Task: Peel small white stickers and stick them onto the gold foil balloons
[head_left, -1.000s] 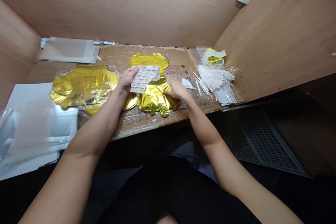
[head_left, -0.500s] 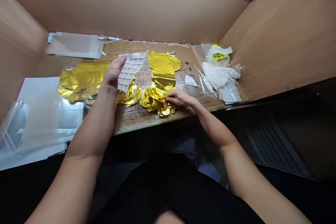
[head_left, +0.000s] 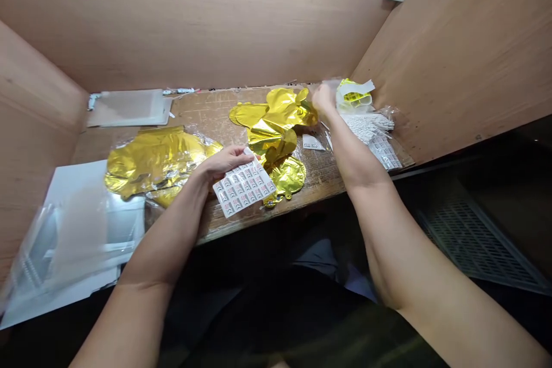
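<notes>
My left hand (head_left: pixel 228 162) grips a sheet of small printed stickers (head_left: pixel 245 188) by its upper edge, thumb on top, and holds it over the front of the bench. Just right of the sheet lies a flat gold foil balloon (head_left: pixel 288 175), creased and folded over itself. At the far side my right hand (head_left: pixel 324 100) is closed at the right end of the foil's raised upper part; its fingertips are partly hidden. More flat gold foil balloons (head_left: pixel 150 161), partly under clear plastic, lie left of my left hand.
White thin sticks (head_left: pixel 371 126) are heaped at the right, with a yellow-and-white roll (head_left: pixel 356 92) behind and more sticker sheets (head_left: pixel 386 152) in front. A small sticker scrap (head_left: pixel 313 142) lies near the foil. Clear bags (head_left: pixel 129 108) and white sheets (head_left: pixel 77 184) are left. Wooden panels enclose the bench.
My right hand has moved from the near end of the foil to the far right, and the foil has shifted and folded over. My left hand has lowered the sticker sheet toward the front edge.
</notes>
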A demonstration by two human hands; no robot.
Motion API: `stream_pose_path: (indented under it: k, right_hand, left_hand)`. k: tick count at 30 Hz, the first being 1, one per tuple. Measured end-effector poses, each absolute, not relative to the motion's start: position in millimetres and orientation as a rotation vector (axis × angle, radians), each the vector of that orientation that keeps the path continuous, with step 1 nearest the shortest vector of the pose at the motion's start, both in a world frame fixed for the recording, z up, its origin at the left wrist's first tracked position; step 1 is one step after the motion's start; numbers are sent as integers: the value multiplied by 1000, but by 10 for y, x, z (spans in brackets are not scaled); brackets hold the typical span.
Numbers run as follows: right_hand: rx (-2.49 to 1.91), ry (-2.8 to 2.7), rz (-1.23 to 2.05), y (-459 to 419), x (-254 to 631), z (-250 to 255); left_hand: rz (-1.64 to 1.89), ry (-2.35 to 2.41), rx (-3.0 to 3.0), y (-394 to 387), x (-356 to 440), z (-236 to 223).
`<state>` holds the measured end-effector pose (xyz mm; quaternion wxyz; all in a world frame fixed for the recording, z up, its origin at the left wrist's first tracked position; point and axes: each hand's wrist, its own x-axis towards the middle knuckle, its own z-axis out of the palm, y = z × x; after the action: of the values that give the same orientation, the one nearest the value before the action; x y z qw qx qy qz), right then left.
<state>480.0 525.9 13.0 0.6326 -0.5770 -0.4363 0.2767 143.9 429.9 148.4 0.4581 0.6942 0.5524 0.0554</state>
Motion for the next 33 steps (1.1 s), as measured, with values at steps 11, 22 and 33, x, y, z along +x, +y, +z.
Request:
stream_pose_path:
  k: [11,22,33]
  right_hand:
    - [-843,-2153,641,4133,3985,-407]
    - [-543,-1083,650,3727,3359,-556]
    - [-798,-1482,107,3764,3332,-709]
  left_hand:
    - [311,1284,1891,4277,1472,1505]
    - [849,1136,2188,4316,1557,1311]
    - [802,1184,2076,4251,1617,1307]
